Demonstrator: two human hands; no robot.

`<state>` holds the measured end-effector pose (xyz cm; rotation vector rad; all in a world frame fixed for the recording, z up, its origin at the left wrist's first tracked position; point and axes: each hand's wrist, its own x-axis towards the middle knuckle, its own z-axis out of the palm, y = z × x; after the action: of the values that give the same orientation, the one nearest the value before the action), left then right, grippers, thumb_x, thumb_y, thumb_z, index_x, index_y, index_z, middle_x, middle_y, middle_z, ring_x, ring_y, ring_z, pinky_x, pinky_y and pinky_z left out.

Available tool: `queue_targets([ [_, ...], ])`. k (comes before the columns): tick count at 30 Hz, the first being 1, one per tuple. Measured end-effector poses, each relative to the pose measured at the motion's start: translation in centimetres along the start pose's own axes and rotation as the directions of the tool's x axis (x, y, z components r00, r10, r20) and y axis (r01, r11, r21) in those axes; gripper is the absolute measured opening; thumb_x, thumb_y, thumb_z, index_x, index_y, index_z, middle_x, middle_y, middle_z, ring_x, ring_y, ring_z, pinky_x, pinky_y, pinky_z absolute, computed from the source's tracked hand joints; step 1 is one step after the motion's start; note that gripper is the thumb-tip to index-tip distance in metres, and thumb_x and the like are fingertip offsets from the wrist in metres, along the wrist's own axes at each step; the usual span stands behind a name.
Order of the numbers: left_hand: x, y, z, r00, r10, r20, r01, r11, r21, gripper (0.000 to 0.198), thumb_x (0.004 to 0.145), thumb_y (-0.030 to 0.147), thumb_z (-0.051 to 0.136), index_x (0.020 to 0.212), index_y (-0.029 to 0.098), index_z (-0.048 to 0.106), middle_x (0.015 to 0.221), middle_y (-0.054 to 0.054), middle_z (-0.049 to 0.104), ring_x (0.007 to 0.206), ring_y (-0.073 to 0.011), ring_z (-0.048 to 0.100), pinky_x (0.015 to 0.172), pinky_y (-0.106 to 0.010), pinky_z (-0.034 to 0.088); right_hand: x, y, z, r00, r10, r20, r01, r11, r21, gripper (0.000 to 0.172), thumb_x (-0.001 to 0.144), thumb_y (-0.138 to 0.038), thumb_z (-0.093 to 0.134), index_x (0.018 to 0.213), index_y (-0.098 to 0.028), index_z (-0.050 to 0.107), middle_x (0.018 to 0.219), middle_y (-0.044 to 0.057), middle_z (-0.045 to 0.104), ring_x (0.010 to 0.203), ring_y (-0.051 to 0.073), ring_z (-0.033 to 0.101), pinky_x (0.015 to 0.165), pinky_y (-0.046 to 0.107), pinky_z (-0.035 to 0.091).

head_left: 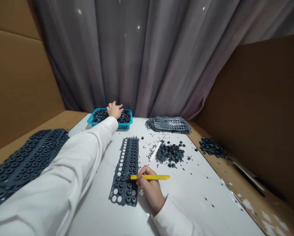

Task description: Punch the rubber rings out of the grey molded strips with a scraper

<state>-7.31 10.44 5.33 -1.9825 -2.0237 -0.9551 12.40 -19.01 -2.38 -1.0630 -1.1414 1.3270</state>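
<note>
Left hand (114, 110) in blue basket (91, 120), right hand (148, 186) holding yellow stick (156, 177) over rubber strip (129, 154)

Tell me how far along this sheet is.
Done: one column and the near-end holes of the rubber sheet show white table, with loose pieces piled beside it. In hand: the right hand holds a yellow tool on the sheet; the left hand rests in a blue basket of pieces. Left: most holes are filled, and more sheets lie stacked at the far edge.

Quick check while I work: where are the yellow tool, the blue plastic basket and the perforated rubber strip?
yellow tool (153, 177): head view, on its shaft
blue plastic basket (126, 126): head view, on its front wall
perforated rubber strip (124, 167): head view, on its middle
</note>
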Motion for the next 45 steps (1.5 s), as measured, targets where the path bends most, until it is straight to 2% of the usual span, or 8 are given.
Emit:
queue_targets([
  [12, -0.3, -3.4, -1.5, 0.991, 0.093, 0.094, -0.104, 0.987, 0.121, 0.029, 0.083, 0.033, 0.046, 0.095, 0.016, 0.067, 0.103, -0.015, 0.063, 0.105, -0.0312, 0.048, 0.087, -0.041, 0.029, 0.1, -0.3, 0.0, 1.000, 0.008, -0.019, -0.009, 0.999, -0.053, 0.020, 0.070, -0.028, 0.067, 0.069, -0.019, 0.048, 0.057, -0.004, 0.050, 0.054, 0.011, 0.044, 0.053, 0.023, 0.033],
  [17, 0.1, -2.1, -2.8, 0.997, 0.018, 0.076, -0.023, 0.998, 0.063, 0.035, 0.087, 0.033, 0.037, 0.102, 0.016, 0.064, 0.095, -0.012, 0.067, 0.092, -0.0257, 0.057, 0.079, -0.034, 0.037, 0.2, -0.3, -0.2, 1.000, -0.014, -0.014, 0.014, 1.000, -0.001, 0.017, 0.070, -0.028, 0.066, 0.074, -0.020, 0.051, 0.059, -0.004, 0.051, 0.055, 0.011, 0.048, 0.053, 0.023, 0.037],
  [20, -2.5, -0.1, -4.2, 0.961, 0.218, 0.171, -0.207, 0.975, -0.081, 0.031, 0.084, 0.035, 0.043, 0.096, 0.017, 0.065, 0.093, -0.008, 0.068, 0.086, -0.0210, 0.058, 0.076, -0.028, 0.039, 0.0, -0.4, -0.1, 0.999, 0.047, 0.025, -0.047, 0.998, 0.035, 0.016, 0.070, -0.026, 0.064, 0.082, -0.020, 0.054, 0.063, -0.003, 0.057, 0.057, 0.013, 0.055, 0.055, 0.025, 0.043],
  [22, -6.1, 1.4, -5.8, 0.826, 0.490, 0.281, -0.433, 0.868, -0.243, 0.027, 0.081, 0.037, 0.049, 0.085, 0.016, 0.066, 0.087, -0.007, 0.067, 0.081, -0.0194, 0.058, 0.075, -0.028, 0.040, -0.2, -0.4, 0.0, 0.994, 0.107, 0.038, -0.108, 0.994, 0.005, 0.012, 0.068, -0.023, 0.062, 0.077, -0.019, 0.054, 0.063, -0.001, 0.060, 0.055, 0.014, 0.057, 0.055, 0.026, 0.045],
  [25, -13.3, 2.8, -8.9, 0.444, 0.786, 0.431, -0.587, 0.618, -0.522, 0.018, 0.078, 0.032, 0.054, 0.077, 0.018, 0.065, 0.073, -0.002, 0.063, 0.068, -0.0147, 0.055, 0.068, -0.025, 0.041, -0.5, -0.5, 0.2, 0.992, 0.122, 0.039, -0.117, 0.987, -0.107, 0.008, 0.064, -0.015, 0.057, 0.067, -0.019, 0.051, 0.055, -0.002, 0.058, 0.049, 0.013, 0.053, 0.048, 0.023, 0.041],
  [27, -17.8, 2.7, -10.7, 0.325, 0.818, 0.474, -0.551, 0.571, -0.608, 0.015, 0.073, 0.030, 0.060, 0.083, 0.020, 0.064, 0.073, -0.001, 0.062, 0.068, -0.0143, 0.055, 0.066, -0.025, 0.041, -0.7, -0.4, 0.4, 0.995, 0.079, 0.058, -0.066, 0.979, -0.191, 0.008, 0.061, -0.012, 0.054, 0.063, -0.019, 0.051, 0.051, -0.004, 0.054, 0.047, 0.011, 0.049, 0.045, 0.021, 0.037],
  [35, -25.5, -0.1, -11.8, 0.504, 0.711, 0.489, -0.403, 0.695, -0.595, 0.014, 0.077, 0.021, 0.055, 0.090, 0.020, 0.060, 0.076, -0.001, 0.059, 0.071, -0.0147, 0.054, 0.064, -0.025, 0.042, -1.0, -0.3, 1.0, 0.990, -0.011, 0.141, 0.058, 0.941, -0.333, 0.009, 0.061, -0.011, 0.053, 0.056, -0.018, 0.049, 0.051, -0.005, 0.049, 0.047, 0.009, 0.040, 0.045, 0.019, 0.030],
  [45, -26.8, 0.8, -11.6, 0.387, 0.791, 0.474, -0.688, 0.590, -0.422, 0.012, 0.087, 0.020, 0.050, 0.083, 0.018, 0.061, 0.081, -0.005, 0.060, 0.079, -0.0194, 0.056, 0.070, -0.031, 0.044, -1.2, -0.8, 1.2, 0.981, -0.057, 0.186, 0.135, 0.889, -0.438, 0.015, 0.066, -0.013, 0.051, 0.053, -0.019, 0.044, 0.049, -0.005, 0.045, 0.048, 0.009, 0.040, 0.046, 0.021, 0.030],
])
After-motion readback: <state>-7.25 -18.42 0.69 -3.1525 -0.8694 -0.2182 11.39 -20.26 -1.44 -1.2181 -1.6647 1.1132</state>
